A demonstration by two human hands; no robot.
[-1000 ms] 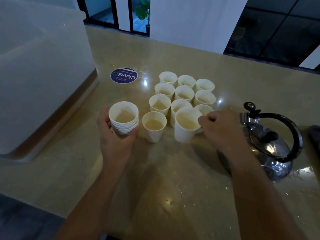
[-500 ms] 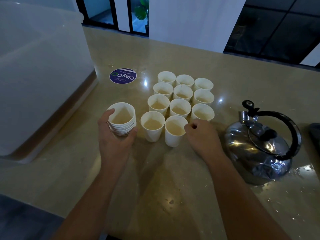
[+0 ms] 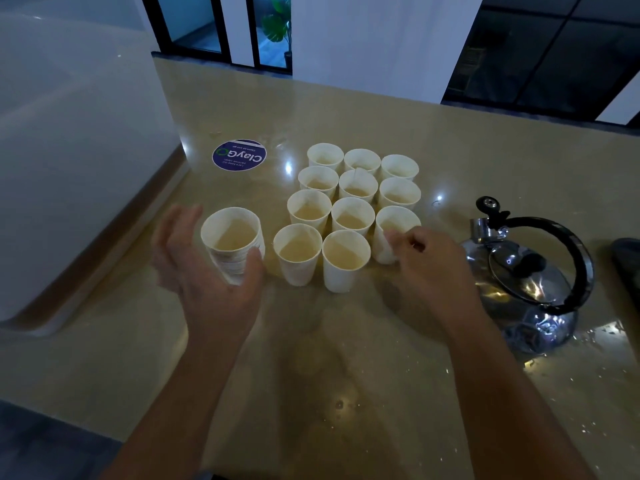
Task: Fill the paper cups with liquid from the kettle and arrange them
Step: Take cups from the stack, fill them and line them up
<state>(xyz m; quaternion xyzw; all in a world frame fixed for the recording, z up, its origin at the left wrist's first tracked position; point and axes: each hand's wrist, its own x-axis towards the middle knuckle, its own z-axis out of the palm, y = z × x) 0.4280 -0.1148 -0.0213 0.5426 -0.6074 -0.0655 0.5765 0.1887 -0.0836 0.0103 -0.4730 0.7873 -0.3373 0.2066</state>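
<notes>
Several white paper cups [image 3: 353, 220] holding pale liquid stand in a three-wide block mid-counter, with two more in front [image 3: 298, 254] [image 3: 346, 259]. A stack of nested cups [image 3: 232, 244], liquid in the top one, stands left of them. My left hand [image 3: 207, 282] is spread behind the stack: the thumb touches its right side and the fingers stand off to the left. My right hand [image 3: 433, 268] has curled fingers pinching the near rim of the third row's right cup [image 3: 398, 223]. The steel kettle [image 3: 530, 282] with a black handle sits at the right, lid on.
A large white plastic container [image 3: 69, 168] fills the left side of the beige counter [image 3: 346, 375]. A round blue sticker [image 3: 239, 154] lies behind the stack. Water drops lie around the kettle. A dark object [image 3: 627, 268] sits at the right edge.
My left hand has loosened its grip on the stack and spread its fingers. My right hand set a filled cup in the front row, then moved right onto the third row's right cup.
</notes>
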